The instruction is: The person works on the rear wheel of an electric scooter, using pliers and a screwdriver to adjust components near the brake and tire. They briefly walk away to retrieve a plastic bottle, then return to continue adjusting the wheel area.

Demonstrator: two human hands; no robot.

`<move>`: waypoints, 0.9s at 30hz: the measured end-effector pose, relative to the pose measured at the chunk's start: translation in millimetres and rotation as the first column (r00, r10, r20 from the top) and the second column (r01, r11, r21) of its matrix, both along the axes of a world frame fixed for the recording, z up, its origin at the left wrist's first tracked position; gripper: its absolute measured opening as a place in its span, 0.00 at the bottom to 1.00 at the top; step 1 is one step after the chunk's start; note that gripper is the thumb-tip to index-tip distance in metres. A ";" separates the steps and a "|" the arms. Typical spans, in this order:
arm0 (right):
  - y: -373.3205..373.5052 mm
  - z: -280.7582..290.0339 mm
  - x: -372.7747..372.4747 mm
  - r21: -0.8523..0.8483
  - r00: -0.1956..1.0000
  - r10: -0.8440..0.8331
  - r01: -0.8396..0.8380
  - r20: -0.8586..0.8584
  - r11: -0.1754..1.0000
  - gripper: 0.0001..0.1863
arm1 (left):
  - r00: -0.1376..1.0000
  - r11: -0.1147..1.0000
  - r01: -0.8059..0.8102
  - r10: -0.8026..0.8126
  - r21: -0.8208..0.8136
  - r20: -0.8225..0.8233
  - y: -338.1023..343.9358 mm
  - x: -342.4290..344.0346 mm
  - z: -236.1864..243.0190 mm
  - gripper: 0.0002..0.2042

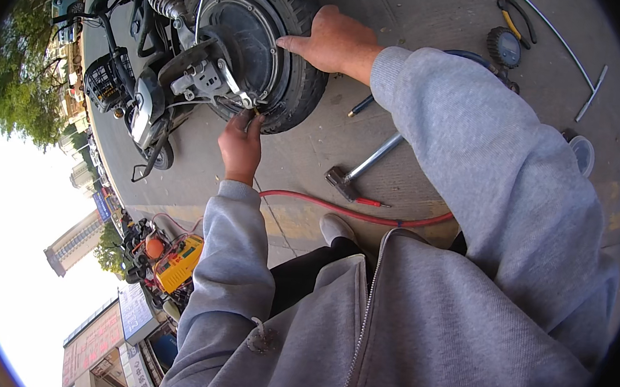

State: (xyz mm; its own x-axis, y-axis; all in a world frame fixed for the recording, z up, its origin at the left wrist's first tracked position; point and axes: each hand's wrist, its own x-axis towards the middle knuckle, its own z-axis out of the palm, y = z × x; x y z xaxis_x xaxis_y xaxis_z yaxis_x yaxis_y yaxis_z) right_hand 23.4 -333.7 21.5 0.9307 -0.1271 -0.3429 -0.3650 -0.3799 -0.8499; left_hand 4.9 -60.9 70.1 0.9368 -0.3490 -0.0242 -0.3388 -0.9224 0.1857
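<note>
A wheel with a black tyre (308, 94) and a dark hub (242, 36) is in front of me, part of an electric scooter. My right hand (331, 40) grips the tyre at its right side, thumb toward the rim, other fingers partly hidden. At the hub's lower edge my left hand (240, 147) pinches at the end of a silvery brake arm (228, 79). The small part between those fingertips is too hidden to name. Above the brake arm, a coil-spring shock absorber (166, 0) joins the scooter's frame.
A hammer (340, 184) and a red hose (309, 199) lie on the pavement near my foot. Farther right are a round gauge (504, 47), pliers (521, 19), a T-handle wrench (591, 93) and a cup (583, 153). Another scooter (144, 109) stands at left; a yellow box (176, 263) sits lower left.
</note>
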 end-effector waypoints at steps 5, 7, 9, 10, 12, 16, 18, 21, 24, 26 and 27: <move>-0.4 1.5 -0.1 0.026 1.000 0.003 -0.002 -0.007 1.000 0.48 | 1.000 1.000 0.020 -0.020 0.010 -0.001 1.3 -0.1 -0.1 0.12; -0.8 2.1 -0.8 0.026 1.000 0.004 -0.004 -0.005 1.000 0.48 | 0.999 0.999 0.037 -0.037 0.016 0.001 1.6 0.7 0.3 0.12; -1.2 2.9 -1.2 0.024 1.000 0.007 -0.007 -0.001 1.000 0.48 | 0.999 0.999 0.048 -0.048 0.023 -0.008 1.6 2.0 0.9 0.12; -1.4 3.3 -1.2 0.022 1.000 0.009 -0.009 0.002 1.000 0.48 | 0.998 0.998 0.057 -0.057 0.029 -0.007 1.7 2.5 1.2 0.12; -2.0 4.1 -1.3 0.021 1.000 0.015 -0.015 0.005 1.000 0.48 | 0.998 0.997 0.068 -0.068 0.044 -0.009 1.6 3.2 1.3 0.11; -2.5 4.1 -2.4 0.022 1.000 0.020 -0.020 0.010 1.000 0.47 | 0.998 0.996 0.067 -0.067 0.053 -0.011 1.8 2.7 0.2 0.11; -1.8 3.6 -2.4 0.018 1.000 0.012 -0.012 0.016 1.000 0.47 | 0.995 0.993 0.101 -0.102 0.057 0.014 2.1 2.7 -1.0 0.10; 0.0 2.4 -2.2 0.007 1.000 -0.005 0.005 0.022 1.000 0.46 | 0.994 0.991 0.104 -0.106 0.080 0.013 3.1 3.0 -2.6 0.10; 0.8 0.9 -1.6 -0.006 1.000 -0.006 0.006 0.025 1.000 0.45 | 0.996 0.992 0.094 -0.094 0.083 0.004 4.2 3.3 -4.0 0.10; 1.0 0.3 -1.0 -0.012 1.000 0.002 -0.002 0.023 1.000 0.45 | 0.995 0.992 0.094 -0.095 0.087 0.008 4.8 3.1 -4.5 0.10; 0.8 0.0 -1.0 -0.013 1.000 0.002 -0.002 0.026 1.000 0.45 | 0.995 0.991 0.098 -0.099 0.094 0.013 4.9 3.2 -4.7 0.10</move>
